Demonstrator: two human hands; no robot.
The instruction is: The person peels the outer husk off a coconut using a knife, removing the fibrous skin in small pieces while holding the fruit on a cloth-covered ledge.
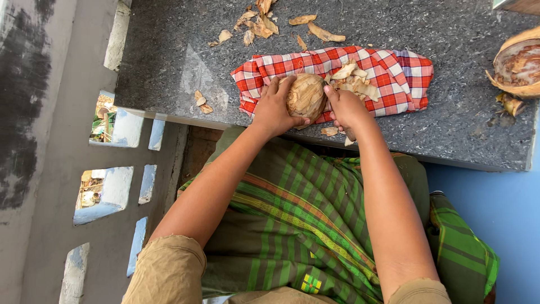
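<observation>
Two bare hands grip one husked coconut (306, 97) at centre frame, near the front edge of a dark speckled stone counter (169, 50). Coconut sits on a red-and-white checked cloth (388, 73) that lies crumpled across the counter. Its long axis runs roughly top to bottom in the frame, tilted slightly right at the top; which end is the pointed one is hard to make out. Left hand (274, 110) wraps its left side, fingers curled over the top, thumb under the lower edge. Right hand (347, 110) presses the right side, fingers closed against the husk; fingertips hidden behind the coconut and husk strips (354, 81) piled just beside it on the cloth. More husk scraps (264, 22) lie scattered at upper centre of the counter, a few at left of the cloth. Split coconut shell half (517, 62) at the right edge, cut off by the frame. Green striped garment (304, 219) fills the lower centre. Pierced grey wall (56, 169) at left, its openings showing blurred clutter beyond.
</observation>
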